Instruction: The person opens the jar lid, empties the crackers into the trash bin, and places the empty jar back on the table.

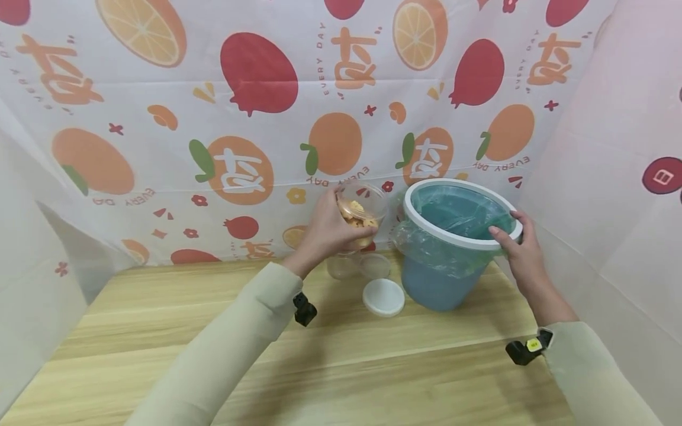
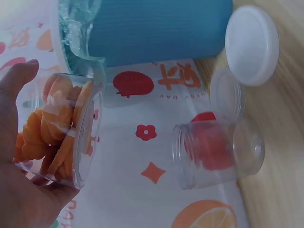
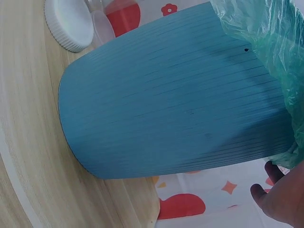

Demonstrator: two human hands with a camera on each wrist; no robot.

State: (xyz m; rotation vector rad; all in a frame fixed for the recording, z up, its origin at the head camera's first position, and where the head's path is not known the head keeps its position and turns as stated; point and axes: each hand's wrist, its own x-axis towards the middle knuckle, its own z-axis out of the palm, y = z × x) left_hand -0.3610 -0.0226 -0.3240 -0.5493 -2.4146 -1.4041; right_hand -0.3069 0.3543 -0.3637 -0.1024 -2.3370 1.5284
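Note:
My left hand (image 1: 326,228) grips a clear plastic jar (image 2: 88,156), held up off the table just left of the bin. Orange-yellow cookies (image 2: 54,116) with ridged edges lie inside it. My right hand (image 1: 524,257) holds the white rim (image 1: 453,235) of a blue trash bin (image 1: 439,287) at its right side, thumb on the inner side. A thin green plastic bag (image 1: 447,255) lines the bin and hangs over its outside. Most of the right fingers are out of sight in the right wrist view.
On the wooden table (image 1: 256,355), left of the bin, lie a white ribbed lid (image 1: 383,297) and a clear lid (image 1: 375,267). A second clear jar (image 2: 218,154) stands beside them near the back edge. Fruit-printed cloth (image 1: 288,136) hangs behind, and a pale cloth wall (image 1: 602,236) rises at right.

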